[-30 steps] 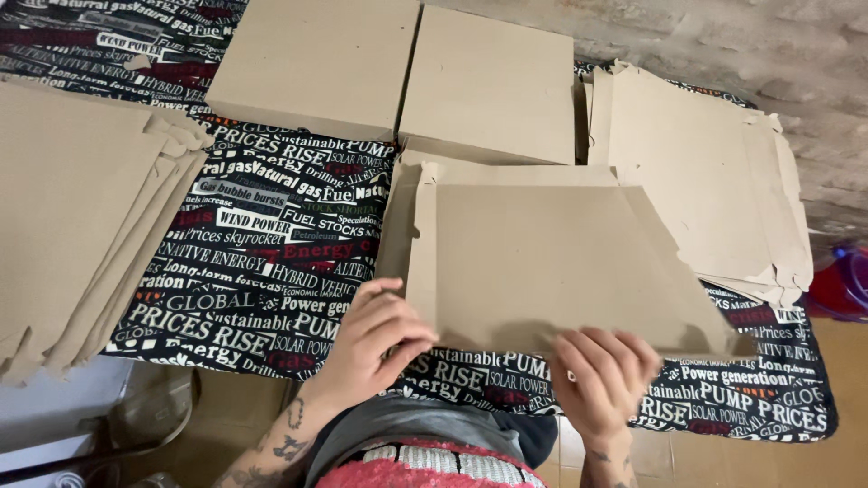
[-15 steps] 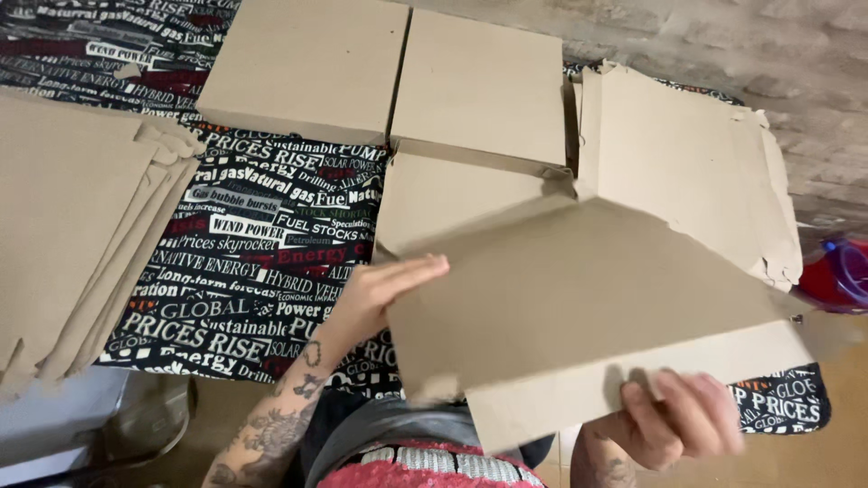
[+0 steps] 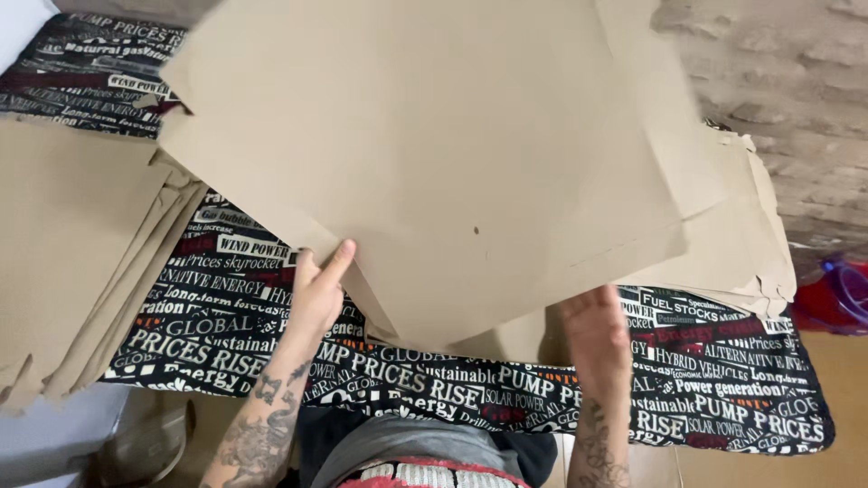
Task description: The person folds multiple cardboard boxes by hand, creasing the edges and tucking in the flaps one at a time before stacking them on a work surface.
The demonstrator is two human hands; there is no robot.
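head view: both hands' fingers (image 3: pixel 336 262) grip raised cardboard sheet (image 3: pixel 434 163).

Both hands raised: left (image 3: pixel 316 294), right (image 3: pixel 597 334) (forearms tattooed), gripping

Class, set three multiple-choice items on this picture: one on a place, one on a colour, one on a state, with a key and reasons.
1. Where does the stack of flat cardboard sheets lie?
A. at the left edge
B. on the brick wall
C. in the person's lap

2. What colour is the large cardboard sheet?
A. white
B. tan brown
C. blue

3. How is that sheet placed?
A. flat on the printed cloth
B. rolled up
C. lifted, held by the left hand and right hand

Key: 1 A, the stack lies at the left edge; 2 B, its face is plain tan; 3 C, both hands grip its lower edge above the cloth.
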